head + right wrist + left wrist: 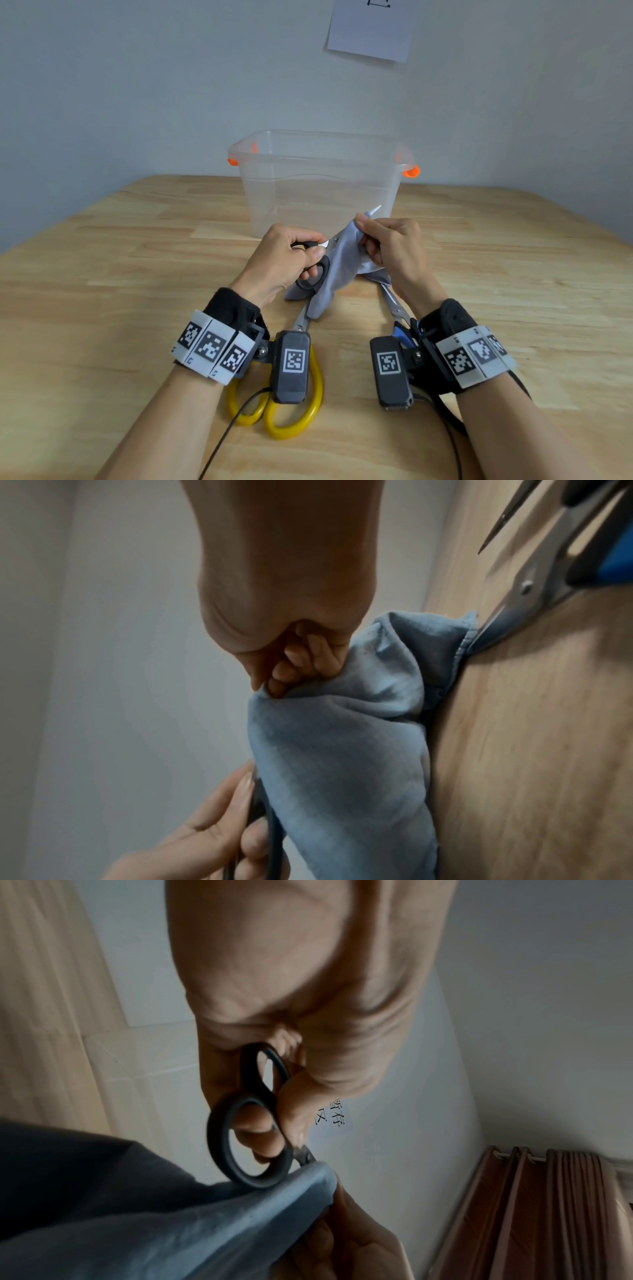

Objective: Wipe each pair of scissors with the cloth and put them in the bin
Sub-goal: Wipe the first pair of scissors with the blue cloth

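My left hand (291, 255) grips the black-handled scissors (313, 274) by their loops (246, 1139), held above the table in front of the bin. My right hand (387, 243) pinches the grey-blue cloth (337, 270) around the blades; only the blade tip (376, 209) pokes out past the fingers. The cloth (342, 750) hangs down to the table. The clear plastic bin (322, 181) with orange clips stands behind, with nothing visible inside. Yellow-handled scissors (291, 411) lie under my left wrist. Blue-handled scissors (397, 308) lie under my right wrist, their tip beneath the cloth (534, 588).
The wooden table (102, 274) runs to a pale wall. A sheet of paper (373, 27) is stuck on the wall above the bin. A black cable (233, 421) trails from the left wrist camera toward the near edge. A brown curtain (534, 1218) shows in the left wrist view.
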Motion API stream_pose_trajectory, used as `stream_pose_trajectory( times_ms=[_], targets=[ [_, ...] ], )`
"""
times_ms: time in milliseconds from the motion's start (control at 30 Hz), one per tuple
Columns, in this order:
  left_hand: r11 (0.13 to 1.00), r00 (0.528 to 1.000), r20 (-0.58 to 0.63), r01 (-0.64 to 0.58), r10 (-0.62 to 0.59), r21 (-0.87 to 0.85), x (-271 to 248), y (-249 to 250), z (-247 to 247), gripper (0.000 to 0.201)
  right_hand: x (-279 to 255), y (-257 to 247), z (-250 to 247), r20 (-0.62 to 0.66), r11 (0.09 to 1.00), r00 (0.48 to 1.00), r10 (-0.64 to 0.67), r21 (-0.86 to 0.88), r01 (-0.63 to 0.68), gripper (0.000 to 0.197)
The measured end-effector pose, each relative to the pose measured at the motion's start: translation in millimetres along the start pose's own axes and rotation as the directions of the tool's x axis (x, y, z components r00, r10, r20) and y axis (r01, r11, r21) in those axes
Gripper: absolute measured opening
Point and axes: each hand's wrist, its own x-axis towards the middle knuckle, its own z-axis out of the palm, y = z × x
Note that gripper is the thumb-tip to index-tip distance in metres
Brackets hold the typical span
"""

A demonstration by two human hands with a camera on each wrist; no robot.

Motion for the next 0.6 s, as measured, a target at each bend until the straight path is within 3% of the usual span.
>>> stream_pose_trajectory(
  times_ms=[167,400,600],
  targets=[
    [1.0,1.0,0.007,0.0,0.0,0.022,-0.3,-1.0,-1.5,0.024,4.9,3.9,-5.2,-0.083,1.0,0.997,-0.008,-0.002,0.008,0.043],
    [1.0,1.0,-0.002,0.01,-0.01,0.017,1.4,-1.7,-2.0,0.023,3.2,4.0,0.3,0.003,0.999,1.0,-0.002,-0.036,0.002,0.051],
    [1.0,1.0,0.006,0.017,-0.017,0.011,2.9,-3.5,-0.4,0.023,5.1,6.3,-2.1,-0.037,0.999,0.999,-0.035,-0.042,0.033,0.046]
  ],
)
